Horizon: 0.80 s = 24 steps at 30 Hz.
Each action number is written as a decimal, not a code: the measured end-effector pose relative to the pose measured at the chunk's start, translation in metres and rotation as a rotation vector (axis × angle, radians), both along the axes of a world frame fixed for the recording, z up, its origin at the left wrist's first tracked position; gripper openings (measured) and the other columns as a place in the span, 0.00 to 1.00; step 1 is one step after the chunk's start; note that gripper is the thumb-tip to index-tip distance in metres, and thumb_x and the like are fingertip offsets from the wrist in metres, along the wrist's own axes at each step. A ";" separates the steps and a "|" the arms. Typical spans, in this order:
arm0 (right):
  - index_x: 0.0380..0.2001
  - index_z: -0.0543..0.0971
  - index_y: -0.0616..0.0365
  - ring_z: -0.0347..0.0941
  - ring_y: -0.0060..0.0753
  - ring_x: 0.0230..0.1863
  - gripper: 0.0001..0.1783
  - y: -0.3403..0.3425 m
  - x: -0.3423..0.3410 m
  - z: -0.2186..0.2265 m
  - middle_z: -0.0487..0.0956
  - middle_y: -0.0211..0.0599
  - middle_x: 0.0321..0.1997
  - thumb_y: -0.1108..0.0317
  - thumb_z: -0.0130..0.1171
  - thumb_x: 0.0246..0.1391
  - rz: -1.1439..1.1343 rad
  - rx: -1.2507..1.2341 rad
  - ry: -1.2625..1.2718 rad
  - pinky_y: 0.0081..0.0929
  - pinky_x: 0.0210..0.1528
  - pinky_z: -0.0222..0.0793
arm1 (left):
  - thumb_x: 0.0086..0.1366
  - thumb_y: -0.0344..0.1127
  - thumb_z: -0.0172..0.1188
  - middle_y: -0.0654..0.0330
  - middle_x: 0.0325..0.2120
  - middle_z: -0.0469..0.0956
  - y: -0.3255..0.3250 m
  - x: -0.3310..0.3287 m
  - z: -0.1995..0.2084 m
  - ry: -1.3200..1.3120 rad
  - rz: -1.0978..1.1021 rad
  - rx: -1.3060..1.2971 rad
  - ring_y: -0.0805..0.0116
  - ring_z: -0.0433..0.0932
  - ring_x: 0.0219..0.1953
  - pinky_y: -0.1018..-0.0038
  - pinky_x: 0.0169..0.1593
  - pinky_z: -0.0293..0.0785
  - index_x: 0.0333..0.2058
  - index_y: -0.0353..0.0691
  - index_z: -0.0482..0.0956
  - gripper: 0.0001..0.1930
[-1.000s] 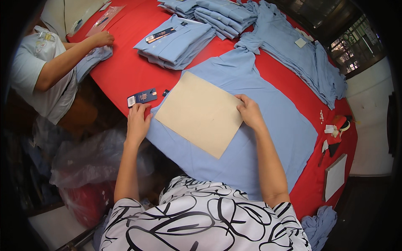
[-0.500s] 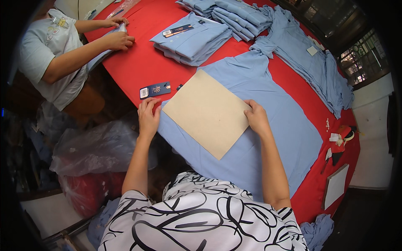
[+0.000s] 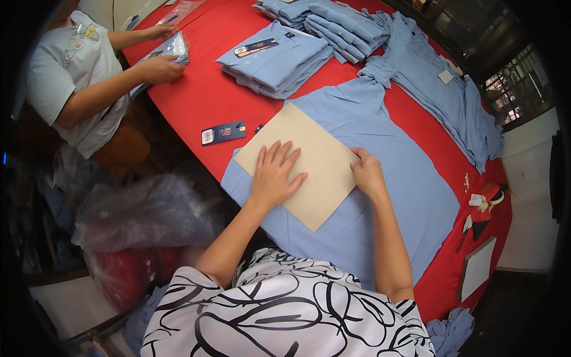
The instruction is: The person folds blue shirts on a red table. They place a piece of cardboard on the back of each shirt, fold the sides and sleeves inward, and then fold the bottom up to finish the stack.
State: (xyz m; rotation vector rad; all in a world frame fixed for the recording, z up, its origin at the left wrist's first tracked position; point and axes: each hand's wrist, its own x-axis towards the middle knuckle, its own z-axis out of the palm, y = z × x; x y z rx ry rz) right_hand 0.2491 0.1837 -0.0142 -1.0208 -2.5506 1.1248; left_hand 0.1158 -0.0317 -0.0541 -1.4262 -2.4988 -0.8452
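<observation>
A light blue shirt (image 3: 404, 196) lies spread over the red-covered table. On top of it rests a beige rectangular cardboard sheet (image 3: 321, 152), turned cornerwise to me. My left hand (image 3: 276, 178) lies flat on the sheet's left part with its fingers spread. At the sheet's right corner, my right hand (image 3: 367, 171) pinches the edge between thumb and fingers. A dark blue hang tag (image 3: 223, 133) with a white label lies on the red cloth just left of the sheet.
Beyond the sheet stands a folded stack of blue shirts (image 3: 276, 62), with more folded shirts (image 3: 345, 30) behind. Loose blue shirts (image 3: 431, 83) lie along the far right. A tape roll (image 3: 497, 197) is near the right edge. A co-worker (image 3: 83, 83) at left handles a plastic-wrapped shirt (image 3: 177, 49).
My left hand has moved from the shirt's edge beside the cardboard onto its surface, fingers spreading. My right hand stays at the right corner. The co-worker's hands have moved apart.
</observation>
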 end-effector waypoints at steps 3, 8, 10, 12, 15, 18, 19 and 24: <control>0.52 0.77 0.65 0.80 0.47 0.47 0.20 -0.002 0.000 0.001 0.83 0.53 0.45 0.75 0.53 0.55 -0.001 -0.001 0.012 0.36 0.52 0.72 | 0.61 0.47 0.63 0.55 0.62 0.68 -0.002 -0.001 -0.004 -0.035 -0.002 0.016 0.51 0.61 0.67 0.50 0.70 0.51 0.58 0.45 0.75 0.27; 0.52 0.77 0.65 0.80 0.47 0.47 0.20 -0.006 -0.001 0.010 0.83 0.53 0.45 0.75 0.53 0.55 -0.032 -0.040 -0.015 0.36 0.51 0.73 | 0.61 0.45 0.63 0.55 0.62 0.70 -0.003 -0.002 -0.003 -0.036 -0.015 0.026 0.51 0.62 0.67 0.52 0.70 0.52 0.57 0.45 0.75 0.26; 0.53 0.77 0.65 0.80 0.47 0.47 0.20 -0.005 0.000 0.010 0.82 0.54 0.45 0.74 0.53 0.55 -0.032 -0.047 -0.010 0.36 0.51 0.73 | 0.61 0.44 0.62 0.55 0.62 0.69 -0.002 -0.002 -0.004 -0.039 -0.020 0.025 0.51 0.62 0.67 0.52 0.70 0.52 0.58 0.45 0.75 0.26; 0.53 0.77 0.65 0.80 0.48 0.47 0.21 -0.003 0.001 0.008 0.82 0.54 0.45 0.74 0.54 0.55 -0.028 -0.058 -0.012 0.36 0.51 0.73 | 0.61 0.44 0.62 0.55 0.62 0.69 -0.002 -0.002 -0.004 -0.041 -0.024 0.025 0.51 0.62 0.67 0.52 0.70 0.52 0.57 0.44 0.76 0.25; 0.53 0.77 0.65 0.80 0.49 0.47 0.21 -0.001 0.002 0.004 0.82 0.55 0.45 0.73 0.54 0.55 -0.002 -0.006 0.011 0.36 0.52 0.73 | 0.61 0.44 0.62 0.54 0.62 0.69 -0.002 -0.002 -0.004 -0.042 -0.027 0.025 0.51 0.62 0.68 0.52 0.70 0.52 0.55 0.42 0.77 0.24; 0.53 0.77 0.64 0.80 0.50 0.48 0.21 -0.006 0.002 0.019 0.82 0.56 0.46 0.72 0.56 0.55 0.001 -0.018 0.005 0.36 0.52 0.73 | 0.62 0.44 0.62 0.54 0.62 0.69 -0.002 -0.002 -0.003 -0.042 -0.026 0.024 0.51 0.62 0.68 0.52 0.70 0.52 0.56 0.43 0.76 0.25; 0.53 0.77 0.64 0.80 0.50 0.48 0.22 -0.007 0.002 0.018 0.82 0.56 0.46 0.73 0.56 0.54 -0.007 0.001 0.012 0.36 0.52 0.73 | 0.62 0.43 0.62 0.55 0.62 0.69 -0.003 -0.002 -0.003 -0.041 -0.024 0.023 0.51 0.62 0.67 0.52 0.70 0.52 0.57 0.44 0.76 0.25; 0.53 0.77 0.63 0.79 0.49 0.48 0.21 -0.003 0.003 0.008 0.82 0.56 0.47 0.73 0.60 0.54 -0.022 0.032 0.032 0.36 0.52 0.73 | 0.61 0.44 0.63 0.55 0.62 0.70 -0.002 -0.003 -0.004 -0.036 -0.029 0.035 0.50 0.62 0.67 0.53 0.70 0.53 0.57 0.45 0.76 0.25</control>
